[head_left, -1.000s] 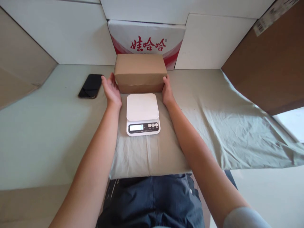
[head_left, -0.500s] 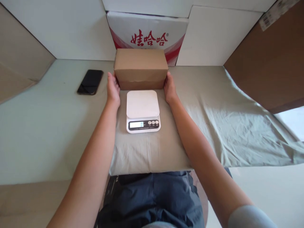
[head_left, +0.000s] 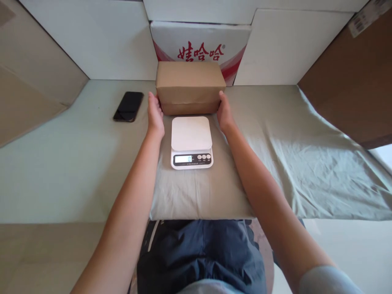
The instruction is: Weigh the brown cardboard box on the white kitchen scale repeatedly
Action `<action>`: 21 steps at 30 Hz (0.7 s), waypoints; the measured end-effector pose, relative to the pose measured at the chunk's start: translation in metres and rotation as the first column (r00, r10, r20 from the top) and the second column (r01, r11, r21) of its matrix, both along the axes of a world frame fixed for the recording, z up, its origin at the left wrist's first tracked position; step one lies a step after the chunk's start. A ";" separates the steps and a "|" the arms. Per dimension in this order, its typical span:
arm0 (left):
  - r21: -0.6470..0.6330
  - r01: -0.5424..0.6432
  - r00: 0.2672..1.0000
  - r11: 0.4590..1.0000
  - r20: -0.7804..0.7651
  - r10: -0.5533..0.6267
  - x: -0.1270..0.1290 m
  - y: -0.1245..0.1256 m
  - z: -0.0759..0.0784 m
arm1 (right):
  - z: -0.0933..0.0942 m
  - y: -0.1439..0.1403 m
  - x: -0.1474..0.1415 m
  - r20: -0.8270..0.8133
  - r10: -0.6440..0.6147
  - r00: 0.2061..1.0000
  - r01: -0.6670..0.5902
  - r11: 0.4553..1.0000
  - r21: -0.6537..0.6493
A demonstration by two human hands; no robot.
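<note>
1. Squarely ahead, both forearms reach forward and slightly inward over the grey-green cloth (head_left: 290,155), one on each side of the white kitchen scale (head_left: 191,141).
2. At the far end, the left hand (head_left: 155,114) stands on its edge with the palm turned inward, flat against the left end of the brown cardboard box (head_left: 190,86); its fingers are straight and together, not curled around anything.
3. Opposite it, the right hand (head_left: 224,113) mirrors that pose against the box's right end, fingers extended along the side, so the box is pressed between the two palms.
4. That box sits on the cloth just behind the scale and directly in front of a white carton with red lettering (head_left: 200,45); whether its base is lifted off the cloth cannot be told.
5. Both sets of fingertips run along the box's ends and are hard to make out.
6. On the scale, the platform is bare and the small display is lit, but its reading is too small to be sure of.
7. Off to the left, a black phone (head_left: 128,106) lies flat on the table surface (head_left: 61,163), well apart from the left hand.
8. Near the bottom edge, the person's dark shorts (head_left: 202,253) and a pale sleeve at the right arm are cut off by the frame.
</note>
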State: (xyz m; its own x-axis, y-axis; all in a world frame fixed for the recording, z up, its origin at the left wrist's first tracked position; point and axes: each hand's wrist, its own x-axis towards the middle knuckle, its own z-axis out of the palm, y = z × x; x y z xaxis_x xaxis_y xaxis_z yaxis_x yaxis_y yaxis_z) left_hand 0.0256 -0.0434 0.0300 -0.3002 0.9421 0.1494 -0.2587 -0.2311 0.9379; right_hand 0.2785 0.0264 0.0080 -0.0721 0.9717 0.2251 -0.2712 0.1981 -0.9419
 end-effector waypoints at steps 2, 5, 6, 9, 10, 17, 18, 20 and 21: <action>0.061 0.018 1.000 0.998 -0.023 -0.017 -0.002 -0.010 0.011 | 0.020 -0.010 0.002 -0.011 -0.041 0.999 0.041 0.999 0.013; 0.184 0.036 0.998 0.982 -0.058 -0.026 -0.005 -0.036 0.024 | 0.060 -0.049 0.008 0.035 -0.055 0.998 0.049 0.988 0.144; 0.221 0.042 0.997 0.974 -0.070 -0.027 -0.006 -0.049 0.026 | 0.072 -0.067 0.010 0.064 -0.040 0.997 0.027 0.980 0.195; 0.268 0.057 0.993 0.962 -0.115 -0.026 -0.007 -0.092 0.025 | 0.093 -0.125 0.016 0.131 -0.031 0.991 -0.004 0.966 0.260; 0.263 0.030 0.992 0.964 -0.123 0.002 -0.006 -0.106 0.023 | 0.094 -0.142 0.017 0.122 -0.015 0.992 -0.019 0.962 0.273; 0.285 -0.154 0.971 0.946 -0.135 0.198 0.024 -0.143 0.000 | 0.060 -0.174 0.018 0.089 -0.062 0.994 0.044 0.980 0.192; 0.283 -0.145 0.971 0.948 -0.144 0.192 0.026 -0.143 -0.002 | 0.057 -0.173 0.019 0.092 -0.068 0.993 0.050 0.982 0.184; 0.279 -0.129 0.971 0.952 -0.157 0.178 0.027 -0.145 -0.005 | 0.054 -0.173 0.021 0.085 -0.076 0.994 0.060 0.983 0.172; 0.276 -0.126 0.972 0.953 -0.158 0.174 0.027 -0.147 -0.007 | 0.052 -0.173 0.022 0.075 -0.076 0.994 0.063 0.984 0.167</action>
